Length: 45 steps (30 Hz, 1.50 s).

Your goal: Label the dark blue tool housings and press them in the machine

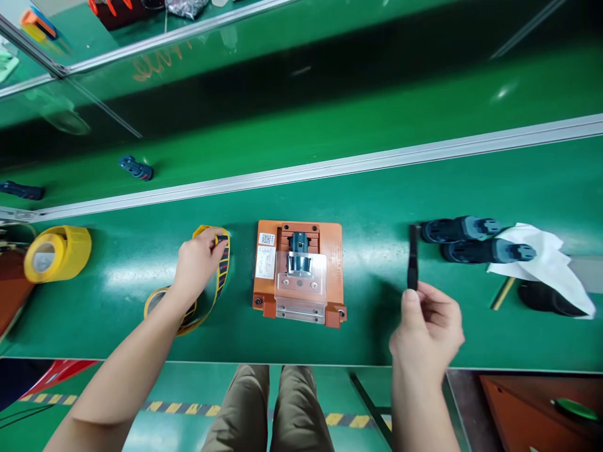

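My left hand (200, 257) pinches the end of a yellow label strip (223, 270) carrying dark labels. The strip curves down to its roll (156, 300), partly hidden behind my left forearm. In my right hand (426, 329), closed between thumb and fingers, a slim black tool (413, 257) stands out away from me; its exact kind is unclear. Between the hands sits an orange fixture (333, 270) with a clear plastic plate (301, 300) on its front. A dark tool housing (298, 243) lies in the fixture, partly under the plate.
Two dark tool housings (459, 229) lie at right beside a white cloth (532, 242) and a brass-coloured rod (503, 294). At far left stands a larger yellow roll (70, 254). A metal rail (264, 179) runs along the back, with another housing (135, 167) beyond it.
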Motion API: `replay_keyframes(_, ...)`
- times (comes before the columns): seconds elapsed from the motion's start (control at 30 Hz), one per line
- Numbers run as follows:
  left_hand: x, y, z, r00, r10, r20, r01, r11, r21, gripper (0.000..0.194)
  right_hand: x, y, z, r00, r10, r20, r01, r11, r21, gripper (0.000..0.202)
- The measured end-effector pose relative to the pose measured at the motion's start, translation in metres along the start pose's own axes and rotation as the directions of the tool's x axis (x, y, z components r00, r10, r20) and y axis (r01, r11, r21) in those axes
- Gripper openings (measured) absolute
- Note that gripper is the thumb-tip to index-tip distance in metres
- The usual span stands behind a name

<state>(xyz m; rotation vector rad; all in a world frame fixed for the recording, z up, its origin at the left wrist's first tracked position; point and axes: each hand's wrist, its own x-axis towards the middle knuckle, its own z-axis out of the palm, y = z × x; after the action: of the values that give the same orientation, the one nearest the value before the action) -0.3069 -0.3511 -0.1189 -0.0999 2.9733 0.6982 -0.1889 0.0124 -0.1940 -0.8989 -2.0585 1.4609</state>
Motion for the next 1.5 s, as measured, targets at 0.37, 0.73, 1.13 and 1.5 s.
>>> replay_keyframes(0.37, -0.059, 0.003, -0.018, 0.911, -0.413, 0.004, 0.294, 0.641, -0.708, 0.035, -0.023, -0.093, 0.047, 0.764, 0.090, 0.638, -0.483, 0.737, 0.474, 0.028)
replay_keyframes(0.73, -0.097, -0.004, -0.015, 0.930, -0.365, -0.053, 0.240, 0.708, -0.664, 0.023, -0.059, -0.145, 0.134, 0.506, -0.069, 0.860, -0.494, 0.794, 0.354, 0.027)
replay_keyframes(1.13, -0.090, 0.000, -0.019, 0.964, -0.239, -0.113, 0.174, 0.895, -0.410, 0.031, -0.061, -0.141, 0.132, 0.566, -0.092, 0.819, -0.346, 0.876, 0.337, 0.026)
replay_keyframes(1.5, -0.036, -0.017, 0.008, 0.998, -0.001, -0.059, 0.008, 0.994, 0.113, 0.060, 0.020, -0.103, 0.077, 0.685, -0.105, 0.721, -0.149, 0.949, 0.279, 0.026)
